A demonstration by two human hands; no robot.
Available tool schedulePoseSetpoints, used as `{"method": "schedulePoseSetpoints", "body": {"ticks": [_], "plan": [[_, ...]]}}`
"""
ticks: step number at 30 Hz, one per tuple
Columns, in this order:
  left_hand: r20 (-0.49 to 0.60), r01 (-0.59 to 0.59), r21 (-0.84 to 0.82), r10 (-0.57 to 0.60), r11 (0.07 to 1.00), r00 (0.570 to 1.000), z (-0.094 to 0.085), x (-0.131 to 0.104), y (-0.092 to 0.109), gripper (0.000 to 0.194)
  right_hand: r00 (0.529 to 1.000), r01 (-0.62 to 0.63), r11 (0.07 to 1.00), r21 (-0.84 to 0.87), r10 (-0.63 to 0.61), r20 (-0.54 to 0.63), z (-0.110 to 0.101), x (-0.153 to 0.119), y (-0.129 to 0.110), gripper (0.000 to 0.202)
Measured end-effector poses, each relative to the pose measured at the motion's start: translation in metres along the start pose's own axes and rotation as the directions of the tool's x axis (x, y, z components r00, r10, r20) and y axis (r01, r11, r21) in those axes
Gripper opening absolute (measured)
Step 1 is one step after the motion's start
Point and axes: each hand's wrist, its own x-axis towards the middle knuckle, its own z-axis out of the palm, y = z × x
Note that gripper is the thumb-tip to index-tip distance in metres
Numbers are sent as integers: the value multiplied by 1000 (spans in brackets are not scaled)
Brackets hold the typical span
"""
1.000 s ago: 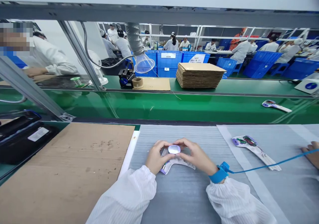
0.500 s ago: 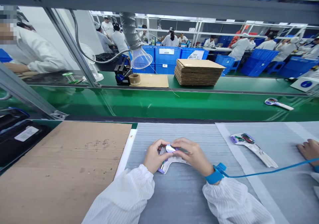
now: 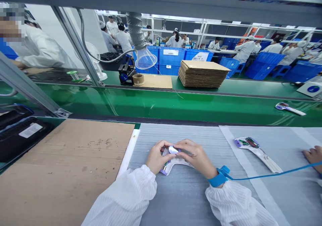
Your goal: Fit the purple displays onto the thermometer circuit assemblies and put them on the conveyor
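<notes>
Between the fingertips of my left hand (image 3: 158, 157) and my right hand (image 3: 195, 155) is a small shiny round piece (image 3: 173, 149) with a purple edge. Both hands pinch it from either side. Just below it a white, curved device shell (image 3: 177, 161) with purple parts lies on the grey mat (image 3: 173, 199); my fingers partly cover it. A blue strap circles my right wrist, its cord running off to the right. Another white and purple shell (image 3: 260, 154), with green and red wiring showing, lies on the mat to the right.
Cardboard (image 3: 67, 152) covers the left side, near a black case (image 3: 23, 135). Across the green belt (image 3: 156, 105) are tape (image 3: 138, 79) and stacked cardboard (image 3: 203, 74). A third shell (image 3: 290, 109) lies on the belt. Another person's hand (image 3: 313, 155) is at the right edge.
My hands hold nearly the same pose around the small round piece. The view has shifted slightly, and the shell on the belt appears a little farther right.
</notes>
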Motion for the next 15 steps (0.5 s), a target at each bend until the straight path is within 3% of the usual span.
{"method": "schedulePoseSetpoints", "body": {"ticks": [15], "plan": [[-7, -18, 27, 18, 999, 1000, 0, 0, -2, 19, 1000, -3, 999, 53, 3, -7, 0, 0, 0, 20]]}}
